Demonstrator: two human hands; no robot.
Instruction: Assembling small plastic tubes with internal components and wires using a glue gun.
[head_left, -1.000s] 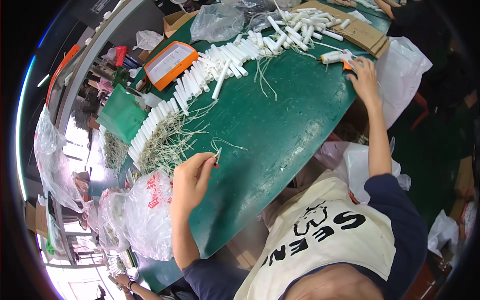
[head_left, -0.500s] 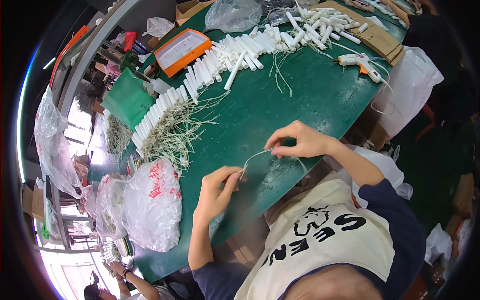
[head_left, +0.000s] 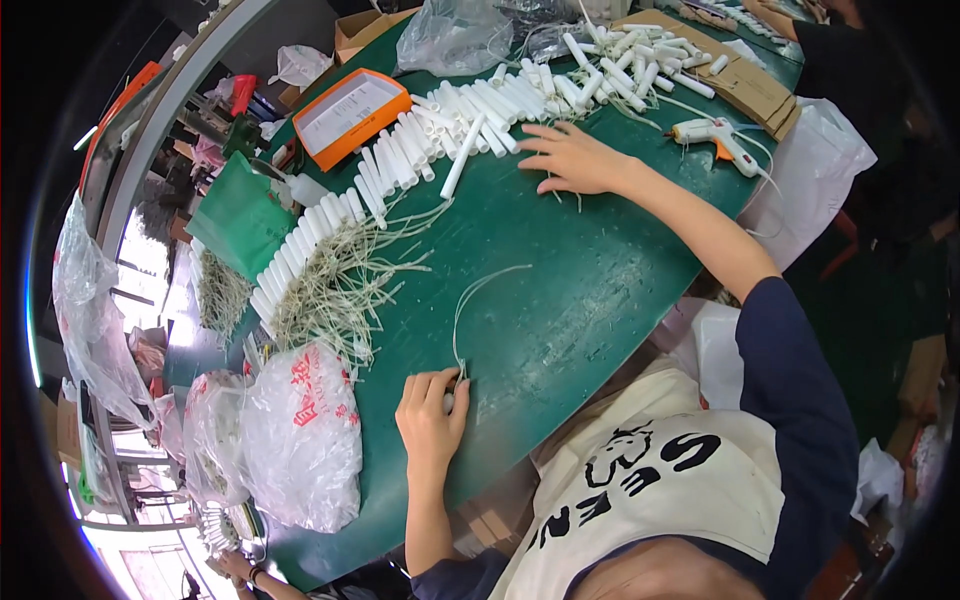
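Near the front edge of the green table, my left hand [head_left: 428, 412] is closed on a thin pale cord [head_left: 461, 308], whose free length curves up and away over the tabletop. A small whitish end also shows between those fingers; I cannot tell what it belongs to. Farther off, my right hand [head_left: 578, 162] reaches out with fingers spread, holding nothing, at the near side of a long row of white tubes [head_left: 515, 97]. One white tube [head_left: 462, 158] lies aslant just left of that hand. Several thin cords trail beneath its fingers.
A tangle of pale cords [head_left: 335, 285] hangs off the tubes at left. Behind the row lie an orange box [head_left: 350, 125] and a green bag [head_left: 240, 215]. A glue gun [head_left: 715, 138] rests at the right edge. Clear plastic bags [head_left: 305, 440] bulge at near left.
My right hand has let go of the cord and moved away to the tubes, its fingers opening. My left hand has lowered slightly, keeping the cord, which now has a free end.
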